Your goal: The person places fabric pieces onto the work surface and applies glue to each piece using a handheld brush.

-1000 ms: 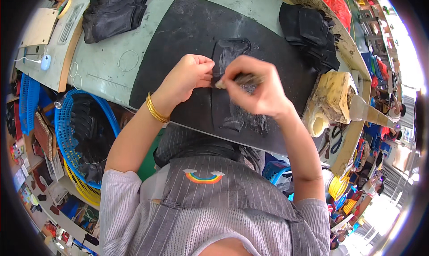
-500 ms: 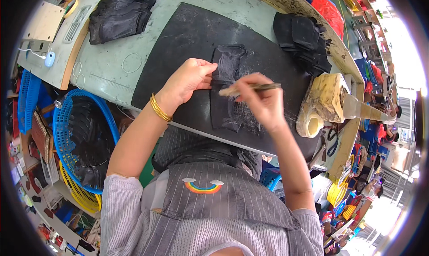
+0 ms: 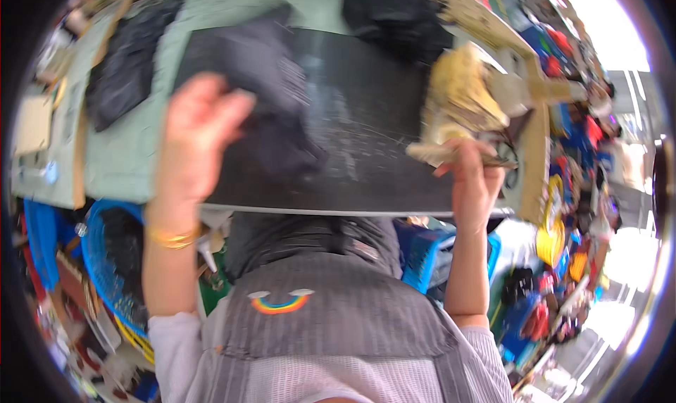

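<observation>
The left hand (image 3: 197,139) is lifting off the black mat (image 3: 366,149), palm turned toward the table and forearm rising straight from the lower edge, a gold bangle (image 3: 172,237) sitting at the wrist. Its fingers are closing on the edge of a dark cloth piece (image 3: 271,100), which is hanging from them and draping over the left half of the mat; motion blur is smearing the fingertips, so how tightly they are pinching cannot be told. The right hand (image 3: 475,181) is reaching out to the right edge of the mat, forearm upright, fingers curling together around a thin brush (image 3: 493,162) whose end is pointing right. Just above that hand a yellowish lump of crusted glue (image 3: 461,97) is sitting on the table's edge (image 3: 127,156), near a wooden stand (image 3: 535,93).

Half a second ago both hands were working together in the middle of the mat: the left was pressing the cloth flat while the right was drawing the brush across it. Now the hands are moving well apart, the cloth is coming up from the mat instead of lying flat, and the brush is travelling away to the right. The view is also tilting closer to the table. A blue basket (image 3: 105,262) is standing at the lower left.
</observation>
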`<state>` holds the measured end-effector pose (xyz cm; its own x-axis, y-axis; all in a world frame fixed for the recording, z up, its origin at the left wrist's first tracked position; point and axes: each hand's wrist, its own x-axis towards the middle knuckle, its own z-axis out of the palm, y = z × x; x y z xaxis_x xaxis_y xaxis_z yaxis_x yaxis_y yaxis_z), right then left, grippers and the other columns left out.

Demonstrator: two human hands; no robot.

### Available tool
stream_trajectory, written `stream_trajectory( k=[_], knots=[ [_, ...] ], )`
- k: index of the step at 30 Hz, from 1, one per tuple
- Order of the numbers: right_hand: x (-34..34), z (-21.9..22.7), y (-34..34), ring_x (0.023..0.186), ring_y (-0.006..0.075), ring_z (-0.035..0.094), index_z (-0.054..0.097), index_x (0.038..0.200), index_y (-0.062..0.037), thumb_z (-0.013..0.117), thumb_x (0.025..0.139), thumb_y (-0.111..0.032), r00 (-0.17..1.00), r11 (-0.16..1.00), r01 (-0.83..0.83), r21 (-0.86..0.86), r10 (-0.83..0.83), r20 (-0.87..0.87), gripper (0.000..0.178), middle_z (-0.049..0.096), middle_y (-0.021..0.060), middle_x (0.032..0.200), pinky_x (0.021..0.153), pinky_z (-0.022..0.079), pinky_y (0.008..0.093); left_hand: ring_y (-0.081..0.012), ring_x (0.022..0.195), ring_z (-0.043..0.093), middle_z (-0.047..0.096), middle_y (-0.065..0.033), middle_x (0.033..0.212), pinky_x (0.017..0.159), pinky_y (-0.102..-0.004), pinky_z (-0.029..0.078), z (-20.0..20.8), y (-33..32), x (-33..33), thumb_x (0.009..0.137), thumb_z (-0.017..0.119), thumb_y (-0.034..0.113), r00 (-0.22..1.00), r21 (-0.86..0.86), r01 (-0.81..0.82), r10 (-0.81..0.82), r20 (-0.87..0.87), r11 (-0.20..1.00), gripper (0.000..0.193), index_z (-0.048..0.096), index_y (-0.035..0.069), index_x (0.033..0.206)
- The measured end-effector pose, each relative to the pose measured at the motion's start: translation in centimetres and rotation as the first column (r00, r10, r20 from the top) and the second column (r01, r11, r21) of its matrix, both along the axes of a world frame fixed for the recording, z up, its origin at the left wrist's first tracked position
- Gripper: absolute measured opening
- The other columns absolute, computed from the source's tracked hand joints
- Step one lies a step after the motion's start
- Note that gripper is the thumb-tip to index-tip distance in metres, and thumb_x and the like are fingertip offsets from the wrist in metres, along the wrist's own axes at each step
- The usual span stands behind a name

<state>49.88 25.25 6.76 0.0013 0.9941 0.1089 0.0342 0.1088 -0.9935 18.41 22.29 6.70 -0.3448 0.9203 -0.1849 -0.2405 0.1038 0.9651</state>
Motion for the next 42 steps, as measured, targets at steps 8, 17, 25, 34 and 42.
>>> stream_trajectory(
  k=[8,17,25,34,42],
  knots=[
    [5.7,0.3,2.9,0.057,0.0085,0.056,0.061,0.094,0.0030,0.061,0.087,-0.019,0.920,0.955,0.274,-0.117,-0.225,0.322,0.023,0.062,0.0058,0.079,0.043,0.043,0.0216,-0.0203,0.089,0.060,0.062,-0.0054,0.093,0.078,-0.0291,0.048,-3.5,2.2,-1.4,0.079,0.057,-0.005,0.495,0.276,0.459,0.015,-0.869,0.844,0.020,0.061,0.005,0.096],
    [-15.6,-2.5,7.2,0.064,0.0124,0.063,0.062,0.088,0.0042,0.064,0.085,-0.026,0.837,0.836,-0.535,-0.125,0.544,0.056,0.030,0.065,0.0071,0.073,0.062,0.048,0.0249,-0.0233,0.088,0.061,0.059,-0.0088,0.091,0.071,-0.0308,0.053,-7.3,-1.7,-1.3,0.063,0.063,0.003,0.079,0.247,0.585,0.249,-0.965,0.772,0.032,0.067,0.005,0.094],
    [-16.1,-3.0,5.9,0.058,0.0090,0.060,0.061,0.078,0.0018,0.066,0.084,-0.019,0.765,0.802,-0.545,-0.244,0.595,0.245,0.022,0.065,0.0066,0.067,0.052,0.048,0.0232,-0.0226,0.085,0.061,0.059,-0.0078,0.091,0.070,-0.0311,0.054,-8.3,-1.4,-1.7,0.065,0.062,0.004,0.022,0.258,0.651,0.322,-0.947,0.714,0.029,0.065,0.001,0.093],
    [-9.5,-3.7,-2.8,0.072,0.0114,0.061,0.062,0.087,0.0023,0.061,0.082,0.002,0.685,0.710,-0.646,-0.282,0.702,0.197,0.005,0.064,0.0092,0.084,0.062,0.049,0.0230,-0.0214,0.084,0.063,0.061,-0.0070,0.091,0.068,-0.0303,0.054,-9.1,-1.9,-1.7,0.068,0.062,0.008,0.067,0.236,0.634,0.252,-0.965,0.736,0.018,0.060,0.004,0.085],
    [-12.6,1.5,4.5,0.075,0.0180,0.064,0.060,0.096,0.0049,0.059,0.088,-0.018,0.848,0.879,-0.477,-0.009,0.463,0.258,0.024,0.064,0.0098,0.091,0.061,0.053,0.0266,-0.0242,0.082,0.064,0.064,-0.0084,0.091,0.068,-0.0311,0.054,-6.6,-3.2,-2.8,0.066,0.062,-0.003,0.270,0.401,0.520,0.300,-0.915,0.754,0.016,0.059,0.002,0.081]
  ],
)
